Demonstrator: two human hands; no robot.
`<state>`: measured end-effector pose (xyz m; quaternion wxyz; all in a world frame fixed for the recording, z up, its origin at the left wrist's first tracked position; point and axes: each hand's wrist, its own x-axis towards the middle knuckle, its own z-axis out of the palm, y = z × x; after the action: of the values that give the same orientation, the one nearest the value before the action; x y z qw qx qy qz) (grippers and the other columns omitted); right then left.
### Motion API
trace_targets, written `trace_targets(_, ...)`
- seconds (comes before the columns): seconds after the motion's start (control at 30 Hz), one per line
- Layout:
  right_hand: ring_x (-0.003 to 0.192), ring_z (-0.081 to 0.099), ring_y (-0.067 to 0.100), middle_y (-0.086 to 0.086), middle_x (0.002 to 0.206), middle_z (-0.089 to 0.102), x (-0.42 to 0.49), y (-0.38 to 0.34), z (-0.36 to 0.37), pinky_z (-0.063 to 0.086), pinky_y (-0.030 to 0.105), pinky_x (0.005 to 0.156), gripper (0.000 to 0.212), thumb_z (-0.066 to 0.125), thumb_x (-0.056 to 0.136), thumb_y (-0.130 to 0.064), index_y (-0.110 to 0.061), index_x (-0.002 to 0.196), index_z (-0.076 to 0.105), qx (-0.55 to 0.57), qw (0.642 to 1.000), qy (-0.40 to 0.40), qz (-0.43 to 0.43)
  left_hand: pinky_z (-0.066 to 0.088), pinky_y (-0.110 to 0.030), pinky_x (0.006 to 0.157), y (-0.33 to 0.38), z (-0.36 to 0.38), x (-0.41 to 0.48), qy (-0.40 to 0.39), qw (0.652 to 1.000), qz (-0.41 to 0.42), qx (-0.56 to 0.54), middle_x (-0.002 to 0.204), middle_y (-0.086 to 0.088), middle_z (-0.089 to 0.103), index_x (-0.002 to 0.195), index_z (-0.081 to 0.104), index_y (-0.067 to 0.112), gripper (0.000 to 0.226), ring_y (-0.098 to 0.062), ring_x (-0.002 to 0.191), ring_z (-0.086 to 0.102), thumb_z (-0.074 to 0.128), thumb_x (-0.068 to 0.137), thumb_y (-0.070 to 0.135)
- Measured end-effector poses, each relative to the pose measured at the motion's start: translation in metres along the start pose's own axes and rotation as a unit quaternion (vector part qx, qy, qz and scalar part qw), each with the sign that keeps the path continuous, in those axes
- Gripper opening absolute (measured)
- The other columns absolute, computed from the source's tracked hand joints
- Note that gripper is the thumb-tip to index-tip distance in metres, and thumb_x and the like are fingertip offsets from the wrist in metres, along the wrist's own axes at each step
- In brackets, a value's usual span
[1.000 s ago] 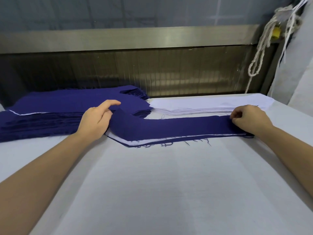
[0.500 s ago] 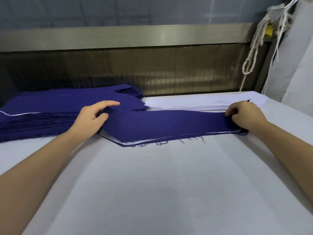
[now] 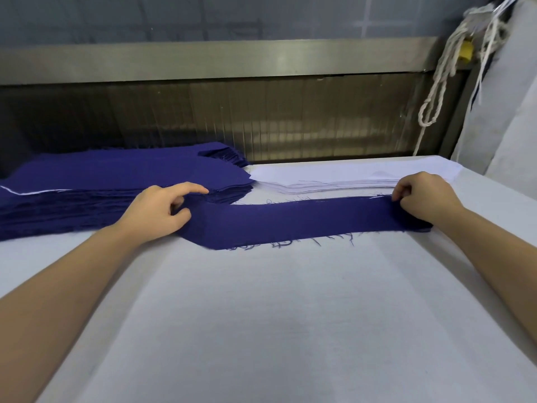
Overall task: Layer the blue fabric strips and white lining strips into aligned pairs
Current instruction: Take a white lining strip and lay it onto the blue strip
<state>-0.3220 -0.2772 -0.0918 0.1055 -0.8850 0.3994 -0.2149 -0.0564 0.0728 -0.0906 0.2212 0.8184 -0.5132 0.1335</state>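
A long blue fabric strip (image 3: 293,223) with frayed edges lies flat across the white table (image 3: 276,315). A thin white lining edge shows along its far side; the lining underneath is otherwise hidden. My left hand (image 3: 158,209) pinches the strip's left end, forefinger stretched out over the stack behind. My right hand (image 3: 422,199) grips the right end with curled fingers. A thick stack of blue strips (image 3: 116,181) sits at the back left. A stack of white lining strips (image 3: 348,177) sits at the back right.
A metal rail and a dark ribbed panel (image 3: 261,117) close off the table's far edge. White cords (image 3: 441,82) hang at the upper right beside a grey padded surface (image 3: 511,112). The table's right edge runs close to my right forearm.
The blue strip has been pulled down flat over the lining, so the white edge along its near side no longer shows. Both hands stay on its ends.
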Motion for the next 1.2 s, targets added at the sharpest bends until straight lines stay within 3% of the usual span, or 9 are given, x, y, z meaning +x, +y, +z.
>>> trace_targets(0.23, 0.081, 0.05, 0.024, 0.005, 0.078, 0.059, 0.0019, 0.0007, -0.0026, 0.036, 0.028, 0.067, 0.032, 0.044, 0.075, 0.011, -0.015, 0.07, 0.062, 0.016, 0.998, 0.055, -0.018, 0.039, -0.025, 0.053, 0.002, -0.0014, 0.001, 0.032, 0.999, 0.001, -0.026, 0.048, 0.005, 0.041, 0.116, 0.062, 0.019, 0.042, -0.007, 0.056, 0.048, 0.058, 0.082, -0.005)
trace_targets(0.37, 0.082, 0.048, 0.023, 0.005, 0.078, 0.059, 0.0032, 0.0017, -0.0024, 0.037, 0.029, 0.067, 0.034, 0.042, 0.076, 0.012, -0.015, 0.07, 0.062, 0.017, 0.997, 0.067, -0.022, 0.035, -0.01, 0.054, 0.004, -0.0012, 0.0026, 0.055, 0.996, -0.016, -0.069, 0.048, 0.005, 0.039, 0.108, 0.064, 0.017, 0.038, -0.006, 0.053, 0.045, 0.056, 0.082, -0.008)
trace_targets(0.67, 0.082, 0.05, 0.026, 0.008, 0.084, 0.059, 0.0025, 0.004, -0.0003, 0.04, 0.03, 0.069, 0.033, 0.044, 0.079, 0.011, -0.015, 0.074, 0.062, 0.0, 0.999, 0.038, -0.011, 0.041, -0.031, 0.059, 0.0017, 0.0046, 0.0027, 0.0, 1.0, 0.001, -0.026, 0.051, 0.004, 0.04, 0.103, 0.065, 0.021, 0.034, -0.013, 0.059, 0.047, 0.057, 0.082, -0.004)
trace_targets(0.83, 0.084, 0.051, 0.027, 0.011, 0.091, 0.062, 0.0035, 0.0055, 0.0017, 0.041, 0.031, 0.071, 0.032, 0.043, 0.081, 0.012, -0.014, 0.077, 0.062, 0.001, 1.0, 0.03, -0.004, 0.042, -0.033, 0.058, -0.0015, 0.0058, 0.0028, -0.028, 1.0, -0.005, -0.002, 0.052, 0.007, 0.043, 0.1, 0.067, 0.024, 0.03, -0.014, 0.052, 0.048, 0.059, 0.083, 0.001)
trace_targets(1.03, 0.094, 0.053, 0.034, 0.015, 0.092, 0.065, 0.0028, 0.006, -0.0003, 0.037, 0.031, 0.07, 0.036, 0.043, 0.073, 0.018, -0.005, 0.082, 0.069, 0.004, 0.996, 0.088, -0.032, 0.041, -0.031, 0.056, -0.0029, 0.0049, 0.0032, -0.033, 0.999, -0.003, 0.004, 0.052, 0.007, 0.047, 0.095, 0.068, 0.026, 0.028, -0.013, 0.053, 0.051, 0.06, 0.083, 0.003)
trace_targets(1.2, 0.096, 0.052, 0.035, 0.017, 0.095, 0.062, 0.0022, 0.0061, 0.0, 0.039, 0.032, 0.071, 0.033, 0.044, 0.076, 0.017, -0.01, 0.075, 0.062, 0.002, 0.997, 0.075, -0.026, 0.042, -0.03, 0.056, -0.0033, 0.0059, 0.0036, -0.033, 0.999, 0.002, 0.005, 0.052, 0.008, 0.049, 0.093, 0.069, 0.027, 0.026, -0.011, 0.053, 0.051, 0.06, 0.083, 0.004)
